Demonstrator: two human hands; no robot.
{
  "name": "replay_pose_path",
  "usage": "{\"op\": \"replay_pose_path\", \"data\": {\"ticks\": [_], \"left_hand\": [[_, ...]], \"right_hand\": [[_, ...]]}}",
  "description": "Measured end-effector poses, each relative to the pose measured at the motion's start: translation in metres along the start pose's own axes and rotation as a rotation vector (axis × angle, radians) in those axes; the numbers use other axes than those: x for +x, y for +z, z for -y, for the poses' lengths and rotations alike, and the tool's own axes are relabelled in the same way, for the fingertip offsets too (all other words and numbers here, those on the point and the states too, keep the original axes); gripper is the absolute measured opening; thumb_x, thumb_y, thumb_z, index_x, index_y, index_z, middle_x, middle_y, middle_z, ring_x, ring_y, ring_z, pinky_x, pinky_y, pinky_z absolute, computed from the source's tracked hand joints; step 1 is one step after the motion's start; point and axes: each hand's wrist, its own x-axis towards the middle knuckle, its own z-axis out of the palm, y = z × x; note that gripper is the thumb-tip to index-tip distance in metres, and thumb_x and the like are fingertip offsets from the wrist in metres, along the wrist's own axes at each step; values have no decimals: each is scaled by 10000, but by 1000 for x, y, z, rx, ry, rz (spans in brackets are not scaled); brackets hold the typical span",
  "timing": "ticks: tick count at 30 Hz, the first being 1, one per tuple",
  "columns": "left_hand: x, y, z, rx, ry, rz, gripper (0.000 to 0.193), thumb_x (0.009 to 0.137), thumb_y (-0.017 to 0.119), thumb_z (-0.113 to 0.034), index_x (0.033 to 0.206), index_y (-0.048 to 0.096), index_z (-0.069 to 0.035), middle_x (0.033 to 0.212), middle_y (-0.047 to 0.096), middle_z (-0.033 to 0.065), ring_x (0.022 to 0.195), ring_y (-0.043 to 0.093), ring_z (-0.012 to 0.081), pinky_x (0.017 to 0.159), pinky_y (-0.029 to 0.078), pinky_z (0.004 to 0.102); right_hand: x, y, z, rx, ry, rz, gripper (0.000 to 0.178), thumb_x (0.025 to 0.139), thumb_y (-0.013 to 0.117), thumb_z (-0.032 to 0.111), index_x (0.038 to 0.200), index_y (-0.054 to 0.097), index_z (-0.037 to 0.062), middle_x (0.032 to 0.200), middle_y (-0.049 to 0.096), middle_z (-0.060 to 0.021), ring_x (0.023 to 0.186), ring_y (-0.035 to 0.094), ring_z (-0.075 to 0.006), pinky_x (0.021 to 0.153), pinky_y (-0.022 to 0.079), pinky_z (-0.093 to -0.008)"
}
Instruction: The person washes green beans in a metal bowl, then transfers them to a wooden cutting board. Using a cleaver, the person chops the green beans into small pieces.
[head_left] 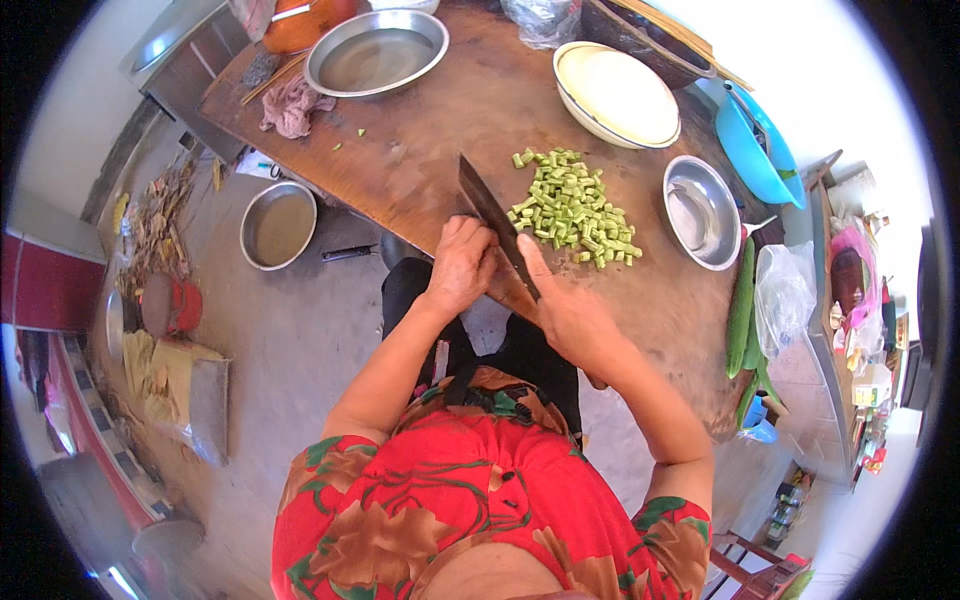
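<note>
A dark, broad-bladed kitchen knife points away from me at the near edge of the wooden table. My right hand is closed round its handle end, one finger lying along the blade. Against the blade's left side, my left hand has its fingers curled down onto the table edge. Whatever those fingers hold is hidden. Just right of the blade lies a loose heap of short, chopped green vegetable pieces.
The brown wooden table carries a metal basin of water, a pink cloth, a cream enamel basin, a steel bowl and long green vegetables. A blue basin stands far right. Another water basin sits lower left.
</note>
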Motion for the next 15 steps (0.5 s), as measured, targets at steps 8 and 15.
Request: {"op": "replay_pose_path", "data": {"ticks": [8, 15], "left_hand": [[5, 4, 0, 3, -1, -51, 154, 715, 639, 31, 849, 582, -18, 904, 564, 145, 896, 517, 363, 798, 437, 438], [6, 14, -7, 181, -87, -65, 405, 762, 621, 17, 1157, 537, -12, 1306, 498, 196, 1248, 440, 424, 1068, 357, 484]], "right_hand": [[19, 18, 3, -55, -10, -69, 855, 846, 507, 24, 1574, 77, 148, 798, 630, -225, 692, 618, -444, 646, 493, -545], [15, -7, -14, 324, 247, -111, 851, 844, 532, 31, 1573, 115, 170, 1021, 656, -298, 843, 676, -427, 749, 538, -469]]}}
